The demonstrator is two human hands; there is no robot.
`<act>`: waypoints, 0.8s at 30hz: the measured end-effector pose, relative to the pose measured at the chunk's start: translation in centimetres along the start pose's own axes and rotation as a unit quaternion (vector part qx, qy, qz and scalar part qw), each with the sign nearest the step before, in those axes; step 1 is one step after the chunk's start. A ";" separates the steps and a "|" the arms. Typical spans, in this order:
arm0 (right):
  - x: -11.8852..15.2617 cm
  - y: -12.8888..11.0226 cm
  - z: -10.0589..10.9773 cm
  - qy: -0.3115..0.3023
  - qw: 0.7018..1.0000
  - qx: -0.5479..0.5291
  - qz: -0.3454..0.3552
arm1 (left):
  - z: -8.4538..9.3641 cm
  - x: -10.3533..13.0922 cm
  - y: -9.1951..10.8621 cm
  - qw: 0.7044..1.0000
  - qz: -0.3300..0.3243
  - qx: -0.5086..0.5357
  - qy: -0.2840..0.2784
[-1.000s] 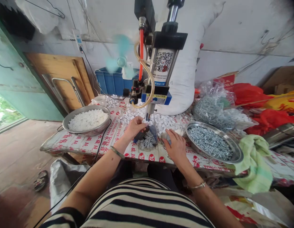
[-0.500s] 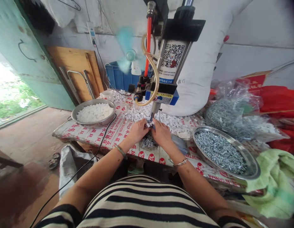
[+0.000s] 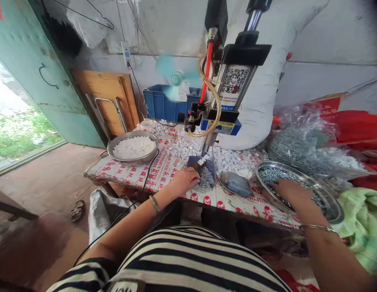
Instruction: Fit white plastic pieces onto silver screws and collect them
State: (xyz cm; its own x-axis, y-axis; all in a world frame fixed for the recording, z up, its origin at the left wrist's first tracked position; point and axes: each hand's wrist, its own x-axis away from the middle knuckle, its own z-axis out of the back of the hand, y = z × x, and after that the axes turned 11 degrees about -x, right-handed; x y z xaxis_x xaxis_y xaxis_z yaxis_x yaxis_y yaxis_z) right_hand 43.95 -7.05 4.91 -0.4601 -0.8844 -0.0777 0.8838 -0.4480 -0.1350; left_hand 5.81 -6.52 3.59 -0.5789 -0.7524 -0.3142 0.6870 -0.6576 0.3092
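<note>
A press (image 3: pixel 231 93) stands on the table, with its base (image 3: pixel 211 164) under the ram. Small white pieces (image 3: pixel 202 160) sit on the base below the ram. My left hand (image 3: pixel 185 180) is at the left side of a small pile of metal pins (image 3: pixel 205 178) in front of the base, its fingers bent together; what they hold, if anything, is too small to see. My right hand (image 3: pixel 293 192) reaches into a round metal tray (image 3: pixel 336 211) of metal pins (image 3: pixel 267 176); its fingertips are partly hidden among them.
A metal bowl of white pieces (image 3: pixel 110 152) stands at the left of the table (image 3: pixel 130 172). Loose white pieces (image 3: pixel 233 159) lie behind the press base. A grey-blue block (image 3: pixel 237 184) lies between base and tray. Behind are a fan (image 3: pixel 176 79) and blue crate (image 3: pixel 160 101).
My right hand has left the press and moved right into the tray of pins. My left hand has drawn back from under the ram to the pile's side. The camera view has shifted.
</note>
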 end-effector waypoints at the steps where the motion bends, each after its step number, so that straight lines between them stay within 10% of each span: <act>1: 0.1 0.3 0.0 -0.027 1.000 0.011 0.001 | 0.0 -0.1 0.1 1.000 0.002 -0.014 -0.006; 15: 0.5 0.0 -0.3 0.021 1.000 0.010 -0.013 | -1.0 -3.1 -3.9 0.984 0.113 0.121 0.065; 24: 0.1 0.0 -0.4 0.040 0.999 -0.003 -0.002 | -0.2 -3.8 -2.5 0.991 0.123 0.021 -0.043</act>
State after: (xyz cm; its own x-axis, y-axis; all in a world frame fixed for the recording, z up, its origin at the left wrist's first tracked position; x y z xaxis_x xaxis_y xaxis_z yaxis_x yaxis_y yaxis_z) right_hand 43.86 -7.09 4.52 -0.4687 -0.8695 -0.1562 0.8818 -0.4499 -0.1414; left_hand 6.41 -2.03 3.84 -0.4325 -0.8895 -0.1477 0.7940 -0.4533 0.4050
